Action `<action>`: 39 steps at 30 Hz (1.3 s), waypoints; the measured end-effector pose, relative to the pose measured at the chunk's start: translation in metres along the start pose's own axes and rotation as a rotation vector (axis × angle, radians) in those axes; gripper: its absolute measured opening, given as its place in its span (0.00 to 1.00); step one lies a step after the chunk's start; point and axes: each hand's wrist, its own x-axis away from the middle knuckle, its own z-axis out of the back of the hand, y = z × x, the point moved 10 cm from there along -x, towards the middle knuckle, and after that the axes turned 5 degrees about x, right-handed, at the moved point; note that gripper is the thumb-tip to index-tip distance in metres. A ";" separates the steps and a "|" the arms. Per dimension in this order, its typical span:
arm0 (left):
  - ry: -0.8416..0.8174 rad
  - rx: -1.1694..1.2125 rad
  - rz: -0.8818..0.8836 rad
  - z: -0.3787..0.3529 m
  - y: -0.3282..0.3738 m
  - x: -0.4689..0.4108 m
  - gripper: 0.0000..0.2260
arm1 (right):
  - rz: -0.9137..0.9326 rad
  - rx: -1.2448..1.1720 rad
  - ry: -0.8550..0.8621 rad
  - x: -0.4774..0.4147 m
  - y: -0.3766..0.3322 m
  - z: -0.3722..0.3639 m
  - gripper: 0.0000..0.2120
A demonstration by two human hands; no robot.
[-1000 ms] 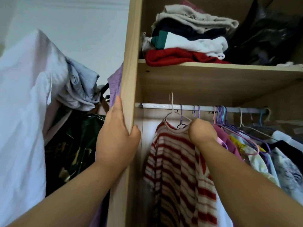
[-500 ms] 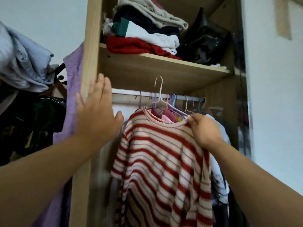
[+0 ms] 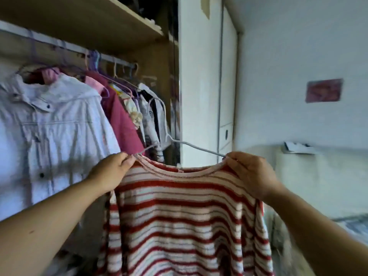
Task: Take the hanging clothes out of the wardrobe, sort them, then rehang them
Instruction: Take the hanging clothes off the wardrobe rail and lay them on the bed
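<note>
The striped shirt (image 3: 179, 216) has just come off the rail (image 3: 65, 46). A second ago it hung there with your right hand (image 3: 253, 174) at its collar and your left hand (image 3: 111, 170) flat against the wardrobe's side panel. Now the left hand has left the panel and joined in, and you have turned to the right, away from the opening.

Both hands are closed on the shirt. The left pinches the neckline at one shoulder, where the end of the hanger (image 3: 199, 148) goes in, with the fingers curled tight. The right grips the other shoulder in the same way. The shirt hangs between them, in front of the wardrobe (image 3: 159, 62) and clear of it, and the wire hanger sits inside the neck with its hook free in the air.

By my reading, this piece is out and ready for sorting, and the removal step is only beginning.

The wardrobe is still well filled. On the rail hang a white jacket (image 3: 51, 132) at the left, a maroon top (image 3: 123, 124) beside it, and several more garments packed close toward the right end, mostly on purple and pink hangers. You see the shelf (image 3: 119, 20) above from below, so its load barely shows.
</note>
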 end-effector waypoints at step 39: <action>-1.267 0.029 -0.939 -0.420 0.468 0.729 0.11 | -1.976 0.162 0.176 0.995 0.104 0.202 0.09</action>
